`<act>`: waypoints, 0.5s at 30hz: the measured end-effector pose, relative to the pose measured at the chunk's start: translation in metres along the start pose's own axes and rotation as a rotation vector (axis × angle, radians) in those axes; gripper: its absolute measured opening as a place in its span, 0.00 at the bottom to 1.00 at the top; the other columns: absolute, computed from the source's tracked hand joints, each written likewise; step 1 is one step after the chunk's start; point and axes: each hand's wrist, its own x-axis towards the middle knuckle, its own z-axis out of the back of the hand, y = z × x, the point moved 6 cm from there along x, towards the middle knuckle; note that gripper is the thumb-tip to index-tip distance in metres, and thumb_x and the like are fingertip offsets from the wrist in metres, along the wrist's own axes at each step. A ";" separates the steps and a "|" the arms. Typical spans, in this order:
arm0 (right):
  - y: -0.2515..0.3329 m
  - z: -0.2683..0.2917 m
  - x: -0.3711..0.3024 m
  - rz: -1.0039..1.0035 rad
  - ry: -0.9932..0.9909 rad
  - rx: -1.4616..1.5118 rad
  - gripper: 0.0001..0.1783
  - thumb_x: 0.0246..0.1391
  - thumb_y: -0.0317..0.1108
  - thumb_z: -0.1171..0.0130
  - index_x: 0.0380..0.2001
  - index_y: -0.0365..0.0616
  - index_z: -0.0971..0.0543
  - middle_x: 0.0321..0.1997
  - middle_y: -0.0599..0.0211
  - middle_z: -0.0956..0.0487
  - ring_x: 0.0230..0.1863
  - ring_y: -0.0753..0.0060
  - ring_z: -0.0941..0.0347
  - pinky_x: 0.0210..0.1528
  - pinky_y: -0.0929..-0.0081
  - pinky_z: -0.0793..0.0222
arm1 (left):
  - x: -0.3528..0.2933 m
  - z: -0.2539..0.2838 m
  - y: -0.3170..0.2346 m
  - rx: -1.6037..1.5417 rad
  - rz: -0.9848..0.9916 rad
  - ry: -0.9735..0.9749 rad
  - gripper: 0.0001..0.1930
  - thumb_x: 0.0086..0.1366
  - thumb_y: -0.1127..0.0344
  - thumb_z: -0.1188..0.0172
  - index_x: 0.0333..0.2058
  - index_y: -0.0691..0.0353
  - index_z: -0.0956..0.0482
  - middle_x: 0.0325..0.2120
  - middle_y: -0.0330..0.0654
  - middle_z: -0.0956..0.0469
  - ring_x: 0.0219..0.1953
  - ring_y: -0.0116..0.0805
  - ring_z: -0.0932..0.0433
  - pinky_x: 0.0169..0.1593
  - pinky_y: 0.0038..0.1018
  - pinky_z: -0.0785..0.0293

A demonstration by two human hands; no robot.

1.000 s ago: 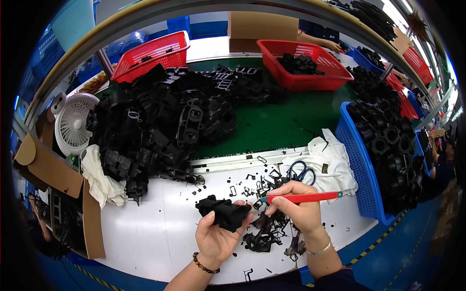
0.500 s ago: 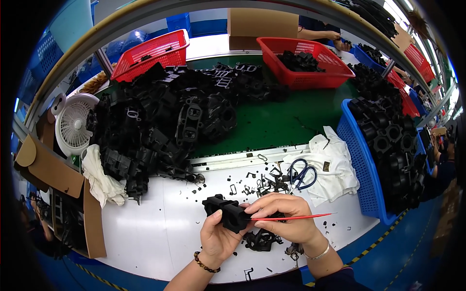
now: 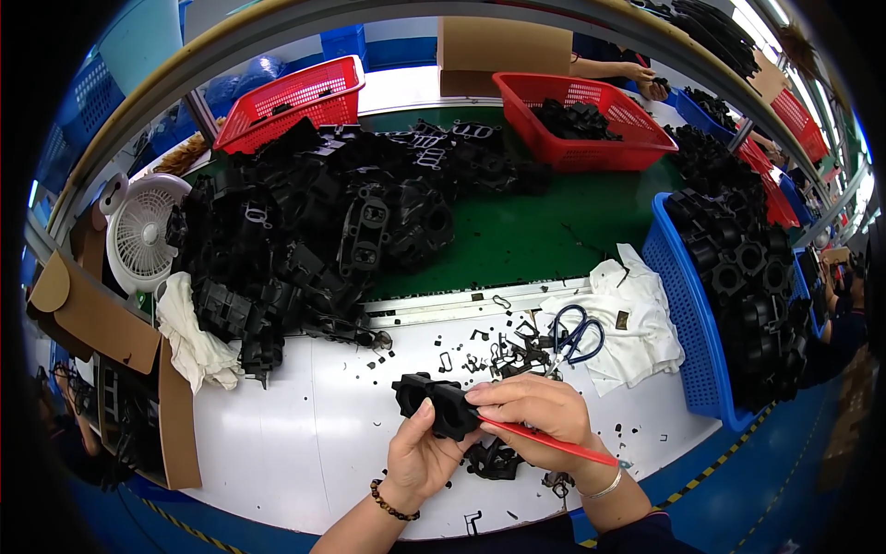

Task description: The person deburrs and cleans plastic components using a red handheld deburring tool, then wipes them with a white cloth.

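Above the near part of the white table, my left hand grips a black molded plastic part, thumb on its near face. The part has wide round openings facing up toward me. My right hand closes around a slim, flat red tool that slants down to the right, with a small greyish end near my wrist. Its other end meets the right side of the part, where my fingers hide the tip. Behind my right hand lie dark-handled scissors and scattered black plastic scraps.
A large heap of black parts covers the left of the green mat. Red baskets stand at the back, and a full blue basket is at right. White cloths, a small fan and a cardboard box flank the workspace.
The black part has turned in my left hand, showing its openings more. The red tool has rolled and tilted, its free end now lower and nearer my right wrist.
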 end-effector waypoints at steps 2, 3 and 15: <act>0.001 -0.004 -0.001 0.082 -0.028 -0.098 0.10 0.45 0.22 0.29 0.32 0.37 0.19 0.41 0.53 0.15 0.39 0.56 0.16 0.39 0.68 0.19 | 0.001 0.000 0.001 -0.002 0.004 0.000 0.23 0.76 0.57 0.54 0.58 0.71 0.30 0.61 0.56 0.31 0.62 0.45 0.28 0.66 0.43 0.31; 0.004 -0.004 -0.002 0.164 -0.056 -0.196 0.10 0.46 0.21 0.30 0.32 0.37 0.20 0.41 0.53 0.15 0.37 0.56 0.16 0.36 0.70 0.19 | 0.001 -0.001 0.001 0.018 0.002 -0.018 0.23 0.76 0.57 0.55 0.58 0.71 0.31 0.61 0.56 0.30 0.62 0.45 0.28 0.66 0.43 0.31; 0.008 0.001 -0.009 0.135 -0.220 -0.454 0.12 0.50 0.17 0.36 0.38 0.37 0.25 0.40 0.50 0.16 0.29 0.57 0.19 0.32 0.72 0.21 | -0.001 -0.003 0.009 0.045 0.055 0.020 0.23 0.74 0.56 0.54 0.57 0.69 0.30 0.56 0.51 0.26 0.61 0.47 0.28 0.67 0.51 0.34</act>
